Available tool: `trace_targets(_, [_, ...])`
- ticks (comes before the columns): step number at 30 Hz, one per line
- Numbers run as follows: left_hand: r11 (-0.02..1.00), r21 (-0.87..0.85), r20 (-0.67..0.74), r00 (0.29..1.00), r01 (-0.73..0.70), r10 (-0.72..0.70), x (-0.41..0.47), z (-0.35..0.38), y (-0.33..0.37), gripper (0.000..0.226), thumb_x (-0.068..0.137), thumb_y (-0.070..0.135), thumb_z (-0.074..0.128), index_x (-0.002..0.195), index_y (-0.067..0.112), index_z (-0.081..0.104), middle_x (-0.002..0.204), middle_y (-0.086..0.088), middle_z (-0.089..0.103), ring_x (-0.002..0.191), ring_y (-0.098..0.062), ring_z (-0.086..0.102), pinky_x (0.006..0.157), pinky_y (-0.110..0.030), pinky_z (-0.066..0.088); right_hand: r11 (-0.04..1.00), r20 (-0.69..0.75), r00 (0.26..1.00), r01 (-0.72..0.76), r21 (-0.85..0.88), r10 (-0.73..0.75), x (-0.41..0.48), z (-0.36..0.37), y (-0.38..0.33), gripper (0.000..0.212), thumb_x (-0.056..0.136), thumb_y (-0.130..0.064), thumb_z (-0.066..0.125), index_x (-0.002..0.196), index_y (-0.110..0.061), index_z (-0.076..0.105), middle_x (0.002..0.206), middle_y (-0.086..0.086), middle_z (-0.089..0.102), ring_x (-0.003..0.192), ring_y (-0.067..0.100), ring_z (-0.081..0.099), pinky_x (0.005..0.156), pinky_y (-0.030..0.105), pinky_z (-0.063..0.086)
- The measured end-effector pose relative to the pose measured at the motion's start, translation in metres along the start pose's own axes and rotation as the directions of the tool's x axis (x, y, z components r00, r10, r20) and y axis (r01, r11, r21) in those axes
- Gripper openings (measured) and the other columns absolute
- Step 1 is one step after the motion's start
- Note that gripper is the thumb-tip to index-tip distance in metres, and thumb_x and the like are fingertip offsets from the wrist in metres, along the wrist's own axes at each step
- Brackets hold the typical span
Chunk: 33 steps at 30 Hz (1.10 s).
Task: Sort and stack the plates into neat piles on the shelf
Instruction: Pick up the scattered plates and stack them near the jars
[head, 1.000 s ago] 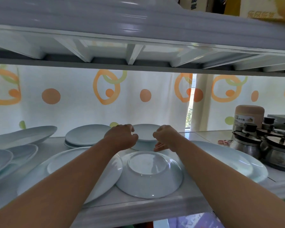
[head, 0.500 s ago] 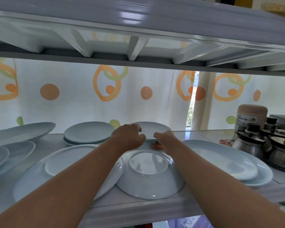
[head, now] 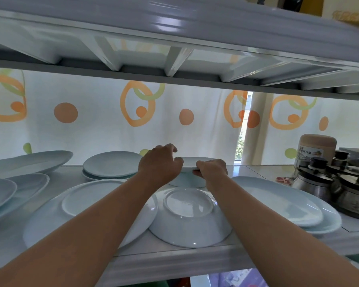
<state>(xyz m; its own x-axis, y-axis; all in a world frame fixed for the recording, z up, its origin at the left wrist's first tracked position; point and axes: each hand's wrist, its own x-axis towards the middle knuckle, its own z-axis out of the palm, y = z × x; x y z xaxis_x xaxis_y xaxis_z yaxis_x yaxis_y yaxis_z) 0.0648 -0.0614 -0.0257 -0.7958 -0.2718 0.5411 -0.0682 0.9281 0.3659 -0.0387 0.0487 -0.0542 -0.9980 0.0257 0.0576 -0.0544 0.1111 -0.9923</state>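
Note:
Both my hands reach to the back of the shelf (head: pixel 174 259). My left hand (head: pixel 160 164) and my right hand (head: pixel 212 169) grip the near rim of a small pale blue plate (head: pixel 197 161); it rests on another dish (head: pixel 188 181). In front of them an upturned bowl (head: pixel 190 218) lies near the shelf's front edge, overlapping a large upside-down plate (head: pixel 85 206). A short pile of round plates (head: pixel 112 166) stands at the back left. Large oval plates (head: pixel 282 201) lie stacked on the right.
More pale plates (head: pixel 15 187) lie at the far left, one tilted platter (head: pixel 29 162) behind them. Steel lidded pots (head: pixel 344 183) and a beige jar (head: pixel 317 148) crowd the right end. The upper shelf's underside (head: pixel 174 59) hangs close above. A patterned curtain closes the back.
Both hands have closed in on the small plate at the back and hold its near rim. The camera view has tipped slightly upward.

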Motion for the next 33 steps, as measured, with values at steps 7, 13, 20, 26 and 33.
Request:
trace_targets(7, [0.992, -0.126, -0.094, 0.996, -0.012, 0.000, -0.015, 0.009, 0.020, 0.038, 0.088, 0.032, 0.046, 0.123, 0.019, 0.052, 0.119, -0.007, 0.063, 0.110, -0.026, 0.056, 0.089, -0.035, 0.043, 0.992, -0.056, 0.994, 0.100, 0.077, -0.096, -0.026, -0.038, -0.012, 0.008, 0.074, -0.009, 0.063, 0.067, -0.007, 0.062, 0.057, 0.005, 0.068, 0.078, 0.023, 0.073, 0.082, 0.033, 0.057])
trace_targets(13, [0.969, -0.237, -0.220, 0.975, -0.072, 0.019, -0.028, 0.010, 0.045, 0.031, 0.089, 0.029, 0.045, 0.117, 0.020, 0.056, 0.116, -0.004, 0.064, 0.103, -0.025, 0.058, 0.086, -0.033, 0.043, 0.976, -0.106, 0.977, 0.196, 0.094, -0.186, -0.046, -0.092, -0.020, 0.014, 0.074, -0.007, 0.063, 0.061, -0.011, 0.060, 0.058, 0.005, 0.067, 0.070, 0.023, 0.073, 0.086, 0.039, 0.056])
trace_targets(20, [0.947, -0.307, -0.167, 0.985, -0.096, 0.046, -0.047, 0.032, 0.081, 0.029, 0.089, 0.028, 0.043, 0.113, 0.021, 0.057, 0.114, -0.004, 0.064, 0.103, -0.023, 0.059, 0.083, -0.031, 0.042, 0.969, -0.161, 0.966, 0.222, 0.110, -0.203, -0.064, -0.153, -0.017, 0.010, 0.076, -0.008, 0.065, 0.067, -0.009, 0.062, 0.060, 0.005, 0.068, 0.073, 0.024, 0.071, 0.090, 0.042, 0.054])
trace_targets(26, [0.932, -0.355, -0.093, 0.995, -0.075, 0.044, -0.056, 0.044, 0.102, 0.028, 0.086, 0.030, 0.042, 0.108, 0.025, 0.060, 0.104, 0.005, 0.066, 0.092, -0.015, 0.057, 0.074, -0.026, 0.033, 0.966, -0.222, 0.956, 0.223, 0.131, -0.191, -0.075, -0.200, -0.003, 0.012, 0.078, -0.006, 0.067, 0.068, -0.009, 0.061, 0.063, 0.005, 0.066, 0.067, 0.021, 0.068, 0.090, 0.043, 0.054])
trace_targets(33, [0.920, -0.388, 0.001, 0.998, -0.058, 0.063, -0.069, 0.058, 0.110, 0.027, 0.085, 0.027, 0.044, 0.107, 0.025, 0.060, 0.103, 0.004, 0.066, 0.086, -0.011, 0.053, 0.074, -0.026, 0.034, 0.977, -0.233, 0.964, 0.165, 0.136, -0.131, -0.083, -0.228, 0.024, 0.009, 0.080, -0.006, 0.068, 0.073, -0.007, 0.063, 0.067, 0.004, 0.067, 0.061, 0.017, 0.069, 0.085, 0.040, 0.057])
